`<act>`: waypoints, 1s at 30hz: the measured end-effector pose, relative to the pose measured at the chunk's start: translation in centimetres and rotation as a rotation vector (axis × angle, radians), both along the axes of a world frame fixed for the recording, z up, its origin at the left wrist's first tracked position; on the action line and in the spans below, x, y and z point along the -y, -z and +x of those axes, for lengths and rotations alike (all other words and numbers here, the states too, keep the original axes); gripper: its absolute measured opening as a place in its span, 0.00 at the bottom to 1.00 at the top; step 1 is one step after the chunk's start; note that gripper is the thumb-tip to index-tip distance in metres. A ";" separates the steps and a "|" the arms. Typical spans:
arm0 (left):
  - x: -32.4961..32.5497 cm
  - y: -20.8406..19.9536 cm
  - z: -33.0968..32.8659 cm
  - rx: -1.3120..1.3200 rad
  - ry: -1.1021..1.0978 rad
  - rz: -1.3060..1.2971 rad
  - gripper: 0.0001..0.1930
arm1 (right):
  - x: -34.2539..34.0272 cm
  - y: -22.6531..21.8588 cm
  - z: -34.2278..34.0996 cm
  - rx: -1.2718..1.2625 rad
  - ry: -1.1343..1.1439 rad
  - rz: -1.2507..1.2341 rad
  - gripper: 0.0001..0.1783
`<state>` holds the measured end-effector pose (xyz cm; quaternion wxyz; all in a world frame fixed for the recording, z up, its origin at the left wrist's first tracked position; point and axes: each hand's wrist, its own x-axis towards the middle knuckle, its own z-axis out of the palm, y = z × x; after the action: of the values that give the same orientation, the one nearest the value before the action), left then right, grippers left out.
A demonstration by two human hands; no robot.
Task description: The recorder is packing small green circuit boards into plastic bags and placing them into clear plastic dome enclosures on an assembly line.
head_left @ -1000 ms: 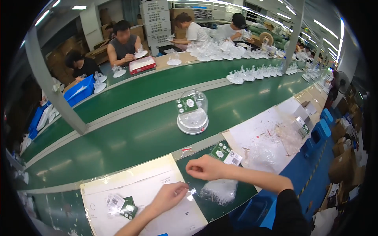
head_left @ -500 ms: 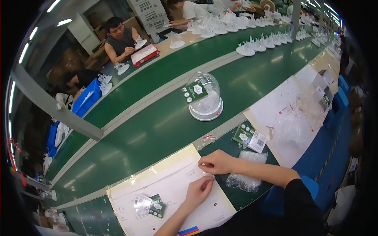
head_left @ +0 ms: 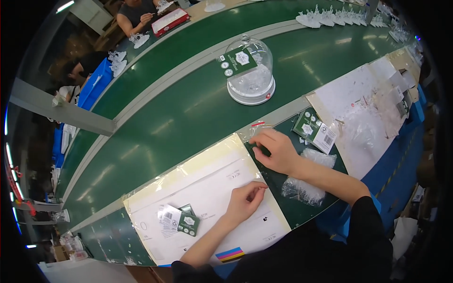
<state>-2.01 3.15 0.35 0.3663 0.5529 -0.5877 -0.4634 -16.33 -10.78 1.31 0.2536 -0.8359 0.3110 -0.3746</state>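
My left hand (head_left: 244, 203) is over the right part of a white printed sheet (head_left: 198, 207). Its thumb and forefinger are pinched together; whatever is between them is too small to make out. Farther away, by the sheet's upper right corner, my right hand (head_left: 279, 153) hovers with loosely curled fingers and a gap between thumb and fingers. Nothing shows in it. Just beyond it lies a clear plastic bag with a red strip (head_left: 258, 124). Several small green and white cards (head_left: 188, 222) lie fanned on the sheet's left part.
A clear dome on a white base (head_left: 251, 96), with a green card on it, stands on the green conveyor belt (head_left: 184, 118). Right of my hands are a green and white card stack (head_left: 315, 131) and a clear plastic-wrapped bundle (head_left: 306, 188). Co-workers sit across the belt.
My right hand has moved away from the left and loosened from a pinch. My left hand stays pinched. The view has tipped down, so the dome appears higher.
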 end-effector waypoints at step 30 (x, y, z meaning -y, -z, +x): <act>-0.6 -0.3 0.1 0.121 0.032 -0.203 0.05 | 0.0 2.8 0.6 -0.002 -0.220 -0.058 0.04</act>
<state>-1.95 3.71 0.61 0.3767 0.5304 -0.6614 -0.3733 -15.75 -10.80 -1.52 0.2687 -0.8722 0.2069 -0.3527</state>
